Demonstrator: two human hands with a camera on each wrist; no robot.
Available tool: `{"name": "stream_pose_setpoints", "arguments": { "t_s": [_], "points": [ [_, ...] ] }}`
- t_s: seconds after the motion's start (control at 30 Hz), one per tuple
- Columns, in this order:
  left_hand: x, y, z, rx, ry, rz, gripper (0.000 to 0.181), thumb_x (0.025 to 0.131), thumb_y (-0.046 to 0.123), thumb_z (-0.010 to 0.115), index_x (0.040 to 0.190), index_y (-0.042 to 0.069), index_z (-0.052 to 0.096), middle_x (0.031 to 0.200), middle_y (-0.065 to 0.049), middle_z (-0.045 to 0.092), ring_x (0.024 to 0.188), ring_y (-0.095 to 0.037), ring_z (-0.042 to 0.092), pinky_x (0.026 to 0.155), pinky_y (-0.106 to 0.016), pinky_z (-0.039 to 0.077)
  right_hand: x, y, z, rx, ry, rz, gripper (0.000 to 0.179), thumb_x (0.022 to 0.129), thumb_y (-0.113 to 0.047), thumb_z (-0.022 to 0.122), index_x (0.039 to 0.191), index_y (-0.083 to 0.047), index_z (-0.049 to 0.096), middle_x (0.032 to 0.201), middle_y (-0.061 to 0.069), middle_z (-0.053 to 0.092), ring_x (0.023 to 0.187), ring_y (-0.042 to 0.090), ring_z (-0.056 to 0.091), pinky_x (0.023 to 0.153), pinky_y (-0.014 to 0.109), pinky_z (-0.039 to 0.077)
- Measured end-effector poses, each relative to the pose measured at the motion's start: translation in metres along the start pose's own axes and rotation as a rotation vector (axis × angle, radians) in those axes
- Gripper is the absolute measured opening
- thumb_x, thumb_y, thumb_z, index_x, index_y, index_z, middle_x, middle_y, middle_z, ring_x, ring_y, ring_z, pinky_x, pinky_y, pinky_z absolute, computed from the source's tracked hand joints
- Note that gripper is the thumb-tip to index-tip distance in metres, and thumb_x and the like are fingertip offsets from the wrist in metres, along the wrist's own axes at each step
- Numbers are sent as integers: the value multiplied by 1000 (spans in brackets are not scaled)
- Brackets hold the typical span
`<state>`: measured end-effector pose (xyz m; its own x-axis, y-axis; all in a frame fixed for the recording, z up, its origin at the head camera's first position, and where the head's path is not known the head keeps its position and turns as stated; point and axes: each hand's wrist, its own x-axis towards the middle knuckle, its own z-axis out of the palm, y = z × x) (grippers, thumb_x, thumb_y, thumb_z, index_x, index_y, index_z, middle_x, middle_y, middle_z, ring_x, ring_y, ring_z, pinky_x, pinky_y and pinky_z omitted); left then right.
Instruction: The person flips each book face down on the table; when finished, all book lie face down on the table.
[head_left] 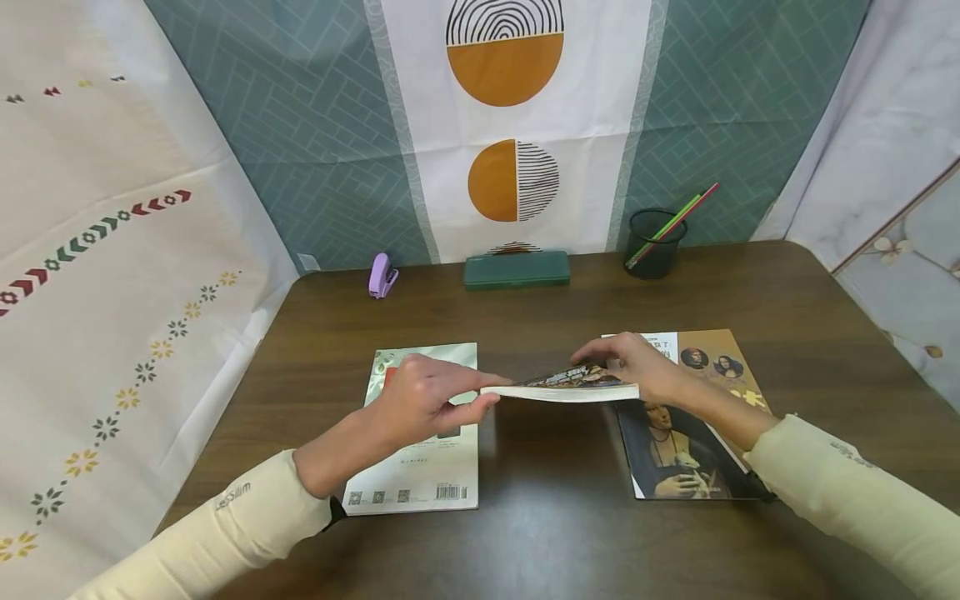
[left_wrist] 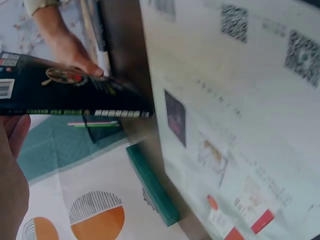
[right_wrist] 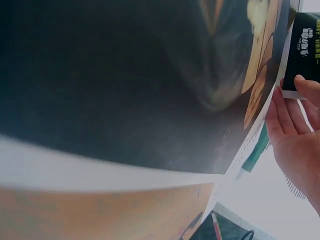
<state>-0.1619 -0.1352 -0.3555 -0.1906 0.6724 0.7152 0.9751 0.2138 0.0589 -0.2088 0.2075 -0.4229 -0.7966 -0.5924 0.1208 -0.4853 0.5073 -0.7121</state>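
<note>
The left hand (head_left: 423, 396) pinches a book (head_left: 562, 393) over the table (head_left: 558, 525), short of its far edge; the right hand (head_left: 637, 364), partly hidden, seems clamped on it.

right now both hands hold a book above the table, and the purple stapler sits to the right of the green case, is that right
Not quite: the purple stapler sits to the left of the green case, as the head view shows. The left hand and right hand do hold a book above the table.
</note>
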Motion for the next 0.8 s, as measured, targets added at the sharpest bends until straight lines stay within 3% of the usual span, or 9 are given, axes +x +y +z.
{"name": "stream_pose_setpoints", "arguments": {
  "t_s": [0.13,0.27,0.37,0.57,0.67,0.8],
  "points": [
    [2,-1,-5,4,41,12,41,111,35,56,103,7,84,89,2,81,56,-5,65,47,-15,39,-3,-2,4,43,79,-12,37,89,15,65,118,-4,78,112,5,77,101,23,71,87,34,55],
    [5,-1,-12,-21,45,2,37,109,34,62,103,5,84,92,0,82,60,-6,68,49,-16,40,-6,-4,8,85,150,70,21,93,4,75,111,-6,80,97,4,76,79,19,64,69,30,50],
    [6,0,-18,-27,54,-13,35,108,34,65,102,5,84,93,0,82,65,-8,73,50,-16,42,-8,-5,10,113,175,122,18,94,3,77,110,-4,80,94,6,74,73,19,63,62,30,49],
    [6,1,-28,-60,48,-90,27,105,29,70,105,5,83,92,-1,81,76,-9,77,61,-20,56,-14,-7,12,86,236,149,12,95,-3,79,107,-3,80,101,8,79,92,24,76,71,27,54],
    [5,1,-32,-73,46,-144,22,103,24,72,108,5,82,94,-2,81,79,-10,77,68,-24,61,-17,-8,13,121,268,156,9,95,-4,80,104,-3,80,100,8,80,98,25,78,76,25,57],
    [3,2,-36,-89,71,-200,17,96,10,79,112,3,81,101,-4,81,83,-14,79,72,-26,62,-20,-12,14,196,313,175,13,95,-3,79,107,2,79,100,12,79,92,15,77,75,22,57]
  ]
}}
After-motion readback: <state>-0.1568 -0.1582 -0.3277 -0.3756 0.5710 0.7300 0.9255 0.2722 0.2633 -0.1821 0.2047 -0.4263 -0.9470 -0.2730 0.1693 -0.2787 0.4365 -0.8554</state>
